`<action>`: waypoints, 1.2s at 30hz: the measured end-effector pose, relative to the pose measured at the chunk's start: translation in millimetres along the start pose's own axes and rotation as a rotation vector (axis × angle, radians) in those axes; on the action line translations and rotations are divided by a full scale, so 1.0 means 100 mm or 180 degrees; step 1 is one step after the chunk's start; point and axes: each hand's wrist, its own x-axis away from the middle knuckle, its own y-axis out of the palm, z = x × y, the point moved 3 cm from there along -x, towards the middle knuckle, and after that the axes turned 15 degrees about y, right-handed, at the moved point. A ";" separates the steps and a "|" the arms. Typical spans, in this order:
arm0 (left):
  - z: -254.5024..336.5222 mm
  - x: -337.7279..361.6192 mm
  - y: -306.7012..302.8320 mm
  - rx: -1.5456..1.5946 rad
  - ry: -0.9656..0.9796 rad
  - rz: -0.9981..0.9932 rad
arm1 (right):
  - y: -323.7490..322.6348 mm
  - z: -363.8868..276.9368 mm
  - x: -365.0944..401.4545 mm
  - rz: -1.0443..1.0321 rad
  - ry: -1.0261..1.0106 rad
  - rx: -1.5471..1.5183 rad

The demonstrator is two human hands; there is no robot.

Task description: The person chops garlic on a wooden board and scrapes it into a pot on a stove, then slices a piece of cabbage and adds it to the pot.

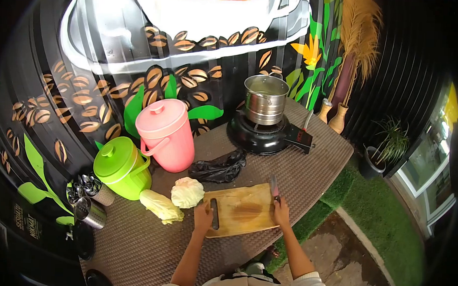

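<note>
Your two forearms come up from 6 o'clock, pale sleeves pushed back near the elbows, and both end on the cutting board point(242, 210). The board lies on the brown woven table point(149, 246) right in front of you, bare on top, with a dark slot handle near its 9 o'clock end.

Your left hand point(202, 217) rests on that 9 o'clock end, just beside the slot. It touches the wood, but you cannot tell from here whether its fingers are curled over the edge or lying flat.

Your right hand point(281, 213) sits at the board's 3 o'clock edge with its fingers closed around the handle of a knife point(274, 189). The blade points toward 12 o'clock, along the board's far corner.

At 9 o'clock of the board, just beside your left hand, lies a pale cabbage point(187, 192). A loose cabbage leaf point(161, 206) lies further out the same way.

At 11 o'clock of the board a crumpled black bag point(219, 168) lies on the table. Beyond it stands a pink bucket point(166, 135) with its lid on. A green bucket point(122, 167), also lidded, stands at 10 o'clock, with steel cups point(88, 198) near the table's edge beside it.

At 12 o'clock, well apart from the board, a steel pot point(265, 99) stands on a black stove point(262, 136). Two vases point(333, 114) stand at 1 o'clock.
</note>
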 end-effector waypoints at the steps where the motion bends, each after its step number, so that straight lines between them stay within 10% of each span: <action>1: 0.00 0.01 -0.05 -0.0119 0.0114 -0.0121 | 0.01 -0.01 0.02 0.0071 -0.0004 -0.0018; 5: -0.16 0.12 -0.06 -0.0243 0.0844 -0.0476 | 0.06 -0.11 0.18 -0.0021 0.0355 0.0124; 26: -0.16 0.66 -0.32 0.0631 0.0582 -0.0322 | 0.45 -0.10 0.68 0.1326 -0.0268 0.0829; 31: 0.27 0.10 -0.75 -0.0995 0.1491 0.0566 | 0.44 -0.11 0.67 0.1332 -0.0254 0.0922; 36: 0.06 -0.14 -0.71 -0.1343 0.1134 0.0619 | 0.42 -0.11 0.69 0.1274 -0.0265 0.0976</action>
